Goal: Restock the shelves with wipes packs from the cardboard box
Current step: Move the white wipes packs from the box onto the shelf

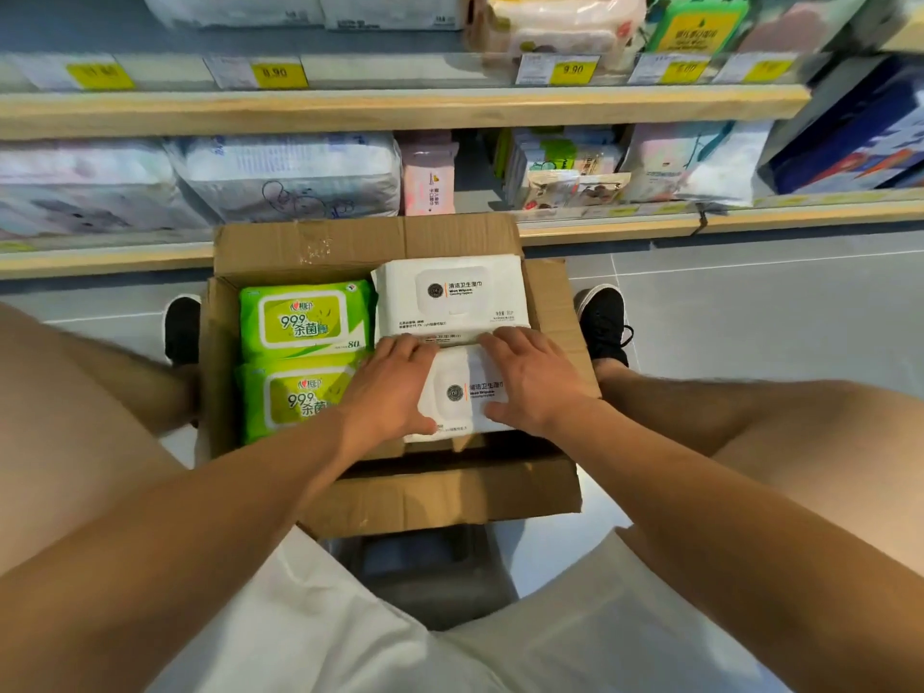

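An open cardboard box (pixel 310 245) stands on the floor between my feet. Inside lie two green wipes packs (pixel 305 320) on the left and white wipes packs on the right. The far white pack (pixel 450 292) lies flat. My left hand (pixel 387 390) and my right hand (pixel 530 377) grip the near white pack (pixel 462 392) by its two sides, fingers curled over its far edge and thumbs at its near edge. A low shelf (pixel 625 227) with a gap beside a pink pack (pixel 429 180) runs just behind the box.
The low shelf holds large white packs (pixel 295 175) on the left and small assorted packs (pixel 565 167) on the right. A higher shelf (pixel 400 110) carries yellow price tags. My black shoes (pixel 602 317) flank the box on grey floor tiles.
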Action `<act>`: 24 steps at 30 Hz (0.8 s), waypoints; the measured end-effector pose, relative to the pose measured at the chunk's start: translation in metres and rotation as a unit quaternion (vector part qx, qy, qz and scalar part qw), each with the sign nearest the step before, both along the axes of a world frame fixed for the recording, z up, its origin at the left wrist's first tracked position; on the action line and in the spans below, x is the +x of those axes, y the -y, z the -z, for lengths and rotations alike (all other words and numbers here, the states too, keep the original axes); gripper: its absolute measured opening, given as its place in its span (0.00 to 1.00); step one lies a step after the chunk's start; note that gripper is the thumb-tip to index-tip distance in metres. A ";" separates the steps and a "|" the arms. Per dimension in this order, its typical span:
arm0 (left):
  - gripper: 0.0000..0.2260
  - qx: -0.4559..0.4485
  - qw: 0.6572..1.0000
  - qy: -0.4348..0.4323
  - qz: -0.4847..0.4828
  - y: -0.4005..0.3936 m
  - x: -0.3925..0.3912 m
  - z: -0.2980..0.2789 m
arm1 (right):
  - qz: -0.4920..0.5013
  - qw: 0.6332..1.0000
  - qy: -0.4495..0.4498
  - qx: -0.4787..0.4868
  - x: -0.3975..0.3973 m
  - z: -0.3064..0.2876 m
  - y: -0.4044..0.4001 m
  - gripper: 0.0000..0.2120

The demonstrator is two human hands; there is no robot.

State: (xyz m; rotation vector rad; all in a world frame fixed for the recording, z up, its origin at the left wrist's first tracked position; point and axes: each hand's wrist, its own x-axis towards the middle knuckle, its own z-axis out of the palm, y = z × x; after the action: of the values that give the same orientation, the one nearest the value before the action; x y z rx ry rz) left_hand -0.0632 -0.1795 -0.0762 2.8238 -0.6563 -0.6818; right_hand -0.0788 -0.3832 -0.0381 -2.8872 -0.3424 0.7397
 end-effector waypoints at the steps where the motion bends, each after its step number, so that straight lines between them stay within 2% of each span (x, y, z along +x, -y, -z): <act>1: 0.46 -0.002 1.000 0.017 0.013 0.000 -0.002 -0.001 | -0.002 1.000 -0.005 0.001 0.003 0.001 -0.002 0.43; 6: 0.39 -0.027 0.983 0.129 0.130 -0.009 -0.018 0.000 | -0.017 0.991 -0.131 -0.028 0.011 0.012 -0.017 0.47; 8: 0.40 -0.059 0.976 0.155 0.137 -0.015 -0.023 0.003 | -0.006 0.985 -0.174 -0.018 0.013 0.015 -0.022 0.48; 10: 0.38 -0.079 0.974 0.157 0.142 -0.022 -0.023 0.005 | -0.008 0.984 -0.180 -0.010 0.016 0.016 -0.024 0.48; 13: 0.30 -0.132 0.983 0.105 0.073 -0.028 -0.011 -0.001 | -0.057 0.987 -0.143 -0.041 0.015 0.013 -0.027 0.46; 18: 0.30 -0.173 0.977 0.095 -0.083 -0.022 0.037 -0.019 | -0.133 0.991 -0.016 -0.030 -0.008 0.007 -0.032 0.43; 21: 0.27 -0.175 0.972 0.119 -0.101 -0.016 0.064 -0.020 | -0.122 0.990 0.064 -0.014 -0.018 0.008 -0.022 0.42; 24: 0.30 -0.144 0.980 0.118 -0.074 -0.006 0.086 -0.013 | -0.085 0.988 0.128 -0.009 -0.023 0.014 -0.007 0.43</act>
State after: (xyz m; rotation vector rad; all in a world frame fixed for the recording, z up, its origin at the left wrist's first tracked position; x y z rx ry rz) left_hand 0.0226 -0.1732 -0.0629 2.6663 -0.5240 -0.2071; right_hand -0.1017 -0.3763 -0.0520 -3.0016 -0.6223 0.3943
